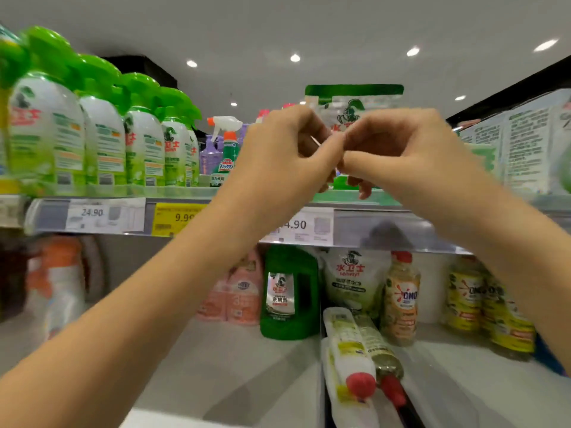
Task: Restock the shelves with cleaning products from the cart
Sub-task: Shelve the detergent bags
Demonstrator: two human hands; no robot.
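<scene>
One pouch on shelf, hands in front

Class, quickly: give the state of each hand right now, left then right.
Left hand: fingers curled, tips meeting the right hand's; whether it pinches anything cannot be told.
Right hand: fingers curled too; a hold cannot be told.

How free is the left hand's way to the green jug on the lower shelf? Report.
Probably yes: the green jug stands with nothing before it; the left hand, up by the pouch, need only drop under the price rail.
</scene>
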